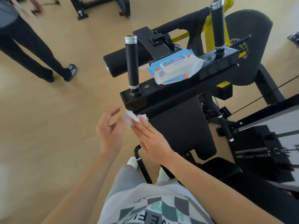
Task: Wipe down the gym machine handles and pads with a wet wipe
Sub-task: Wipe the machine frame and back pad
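A crumpled white wet wipe [131,118] sits at the near left corner of the black chest pad [179,126]. My right hand [151,139] lies with straight fingers on the wipe and the pad's left edge. My left hand [109,131] hovers just left of the wipe, fingers loosely bent, holding nothing I can make out. Two upright black handles rise from the black crossbar [161,92], the left handle [132,62] and the right handle [218,26]. A blue-and-white wipes pack [175,66] rests on the bar between them.
A black roller pad [116,62] lies behind the left handle. The seat [221,170] and a weight stack [258,152] are at the lower right. A person in dark trousers [32,50] stands at the left on the tan floor. Another machine frame [100,7] is at the top.
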Demonstrator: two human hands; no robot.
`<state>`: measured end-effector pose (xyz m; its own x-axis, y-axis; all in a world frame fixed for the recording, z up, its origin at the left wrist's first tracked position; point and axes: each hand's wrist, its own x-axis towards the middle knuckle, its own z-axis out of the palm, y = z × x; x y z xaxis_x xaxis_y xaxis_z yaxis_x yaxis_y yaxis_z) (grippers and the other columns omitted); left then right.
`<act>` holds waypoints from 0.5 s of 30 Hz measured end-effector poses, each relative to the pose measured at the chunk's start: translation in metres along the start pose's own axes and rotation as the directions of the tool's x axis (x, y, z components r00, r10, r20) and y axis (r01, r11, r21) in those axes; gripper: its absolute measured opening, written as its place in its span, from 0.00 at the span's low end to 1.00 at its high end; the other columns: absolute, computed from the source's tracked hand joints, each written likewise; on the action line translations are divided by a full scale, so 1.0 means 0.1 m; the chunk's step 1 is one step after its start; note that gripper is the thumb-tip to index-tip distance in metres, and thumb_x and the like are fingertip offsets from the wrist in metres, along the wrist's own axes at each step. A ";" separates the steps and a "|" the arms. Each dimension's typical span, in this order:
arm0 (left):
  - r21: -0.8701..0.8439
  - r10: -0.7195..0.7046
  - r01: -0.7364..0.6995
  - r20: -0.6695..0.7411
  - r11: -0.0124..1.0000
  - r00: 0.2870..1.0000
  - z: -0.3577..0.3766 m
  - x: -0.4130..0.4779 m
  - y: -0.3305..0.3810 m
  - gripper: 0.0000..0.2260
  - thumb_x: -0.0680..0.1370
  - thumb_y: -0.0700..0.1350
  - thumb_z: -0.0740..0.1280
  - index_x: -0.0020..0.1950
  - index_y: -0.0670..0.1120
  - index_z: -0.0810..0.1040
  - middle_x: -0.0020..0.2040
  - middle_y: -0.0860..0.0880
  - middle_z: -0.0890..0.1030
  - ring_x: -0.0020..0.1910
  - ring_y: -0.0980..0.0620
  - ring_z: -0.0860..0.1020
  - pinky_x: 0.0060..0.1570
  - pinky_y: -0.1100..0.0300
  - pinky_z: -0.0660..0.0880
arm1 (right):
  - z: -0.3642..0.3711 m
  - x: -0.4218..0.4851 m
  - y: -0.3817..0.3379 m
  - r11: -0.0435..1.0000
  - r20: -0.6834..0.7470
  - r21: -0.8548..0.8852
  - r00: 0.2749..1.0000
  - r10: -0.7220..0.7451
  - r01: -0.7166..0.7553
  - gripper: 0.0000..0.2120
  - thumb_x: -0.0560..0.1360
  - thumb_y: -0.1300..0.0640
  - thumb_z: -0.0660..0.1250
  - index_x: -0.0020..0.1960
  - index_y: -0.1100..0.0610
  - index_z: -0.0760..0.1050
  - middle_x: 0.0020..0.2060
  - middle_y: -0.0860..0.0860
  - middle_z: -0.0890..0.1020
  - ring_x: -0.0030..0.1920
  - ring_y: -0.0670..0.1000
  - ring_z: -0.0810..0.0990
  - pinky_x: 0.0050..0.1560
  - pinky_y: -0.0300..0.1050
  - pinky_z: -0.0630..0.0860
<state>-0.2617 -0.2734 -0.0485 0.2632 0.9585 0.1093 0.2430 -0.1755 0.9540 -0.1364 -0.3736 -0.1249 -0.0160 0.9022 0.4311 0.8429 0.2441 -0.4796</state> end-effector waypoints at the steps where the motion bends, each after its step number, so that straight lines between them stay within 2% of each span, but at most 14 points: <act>1: -0.062 -0.068 0.068 -0.007 0.996 0.998 -0.04 -0.07 -0.05 0.14 0.80 0.36 0.67 0.61 0.51 0.81 0.58 0.52 0.83 0.60 0.53 0.81 0.52 0.62 0.79 | 0.01 0.01 -0.04 1.000 -0.031 0.012 0.999 -0.016 0.016 0.20 0.82 0.66 0.58 0.73 0.66 0.71 0.75 0.60 0.71 0.80 0.57 0.59 0.77 0.54 0.66; 3: -0.175 -0.220 0.231 0.079 0.957 0.972 -0.10 -0.17 -0.12 0.12 0.82 0.35 0.66 0.60 0.50 0.81 0.54 0.53 0.84 0.55 0.53 0.82 0.48 0.58 0.81 | 0.02 0.02 -0.15 0.999 -0.144 0.050 0.990 0.009 -0.002 0.17 0.83 0.67 0.56 0.68 0.67 0.77 0.69 0.61 0.77 0.76 0.58 0.68 0.74 0.52 0.71; 4: -0.187 -0.268 0.293 0.151 0.938 0.952 -0.14 -0.21 -0.14 0.12 0.83 0.35 0.64 0.60 0.49 0.81 0.54 0.53 0.85 0.53 0.54 0.83 0.48 0.58 0.81 | 0.03 0.02 -0.21 0.994 -0.206 0.097 0.976 0.069 -0.050 0.17 0.82 0.69 0.57 0.66 0.66 0.79 0.67 0.60 0.80 0.73 0.58 0.73 0.72 0.51 0.73; 6: -0.151 -0.289 0.343 0.295 0.927 0.911 -0.23 -0.26 -0.18 0.13 0.84 0.36 0.63 0.63 0.48 0.81 0.56 0.52 0.85 0.54 0.52 0.83 0.50 0.57 0.82 | 0.04 0.01 -0.34 0.945 -0.262 0.256 0.927 0.269 -0.202 0.18 0.78 0.71 0.61 0.63 0.64 0.82 0.63 0.56 0.83 0.67 0.54 0.80 0.67 0.51 0.78; 7: -0.140 -0.276 0.345 0.360 0.928 0.891 -0.27 -0.27 -0.20 0.13 0.84 0.36 0.62 0.65 0.47 0.80 0.58 0.51 0.85 0.55 0.51 0.83 0.52 0.57 0.82 | 0.04 0.02 -0.43 0.888 -0.236 0.350 0.890 0.391 -0.298 0.17 0.78 0.72 0.63 0.63 0.62 0.82 0.61 0.53 0.84 0.63 0.50 0.82 0.64 0.50 0.80; 8: -0.138 -0.270 0.352 0.411 0.926 0.871 -0.30 -0.26 -0.22 0.13 0.84 0.36 0.62 0.65 0.45 0.80 0.59 0.50 0.84 0.56 0.51 0.83 0.53 0.57 0.81 | 0.03 0.03 -0.50 0.801 -0.178 0.443 0.836 0.518 -0.402 0.17 0.78 0.71 0.65 0.62 0.60 0.83 0.60 0.51 0.85 0.60 0.48 0.83 0.61 0.50 0.81; 10: -0.151 -0.304 0.417 0.477 0.896 0.825 -0.36 -0.22 -0.27 0.12 0.84 0.36 0.62 0.65 0.43 0.80 0.59 0.49 0.84 0.55 0.50 0.83 0.51 0.59 0.80 | 0.00 0.08 -0.63 0.530 0.008 0.625 0.684 0.729 -0.573 0.16 0.77 0.70 0.70 0.61 0.56 0.81 0.56 0.49 0.85 0.55 0.48 0.85 0.56 0.51 0.83; 12: -0.150 -0.334 0.465 0.511 0.872 0.792 -0.42 -0.17 -0.32 0.10 0.84 0.37 0.63 0.61 0.43 0.81 0.59 0.50 0.83 0.54 0.50 0.83 0.50 0.58 0.81 | -0.04 0.15 -0.75 0.289 0.139 0.743 0.561 0.816 -0.604 0.14 0.76 0.68 0.72 0.59 0.56 0.78 0.51 0.49 0.85 0.52 0.50 0.86 0.52 0.48 0.84; 15: -0.126 -0.363 0.510 0.561 0.851 0.744 -0.50 -0.07 -0.38 0.08 0.82 0.37 0.68 0.52 0.48 0.84 0.60 0.50 0.83 0.55 0.46 0.84 0.53 0.47 0.82 | -0.04 0.28 -0.87 0.150 0.165 0.791 0.443 0.881 -0.593 0.12 0.75 0.70 0.72 0.55 0.57 0.79 0.46 0.48 0.85 0.48 0.48 0.86 0.49 0.42 0.82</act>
<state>-0.3201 -0.2625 -0.0717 0.6310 0.6510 -0.4219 0.2237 0.3680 0.9025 -0.2078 -0.3713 -0.0684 0.6468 0.6737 -0.3573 -0.2894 -0.2167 -0.9324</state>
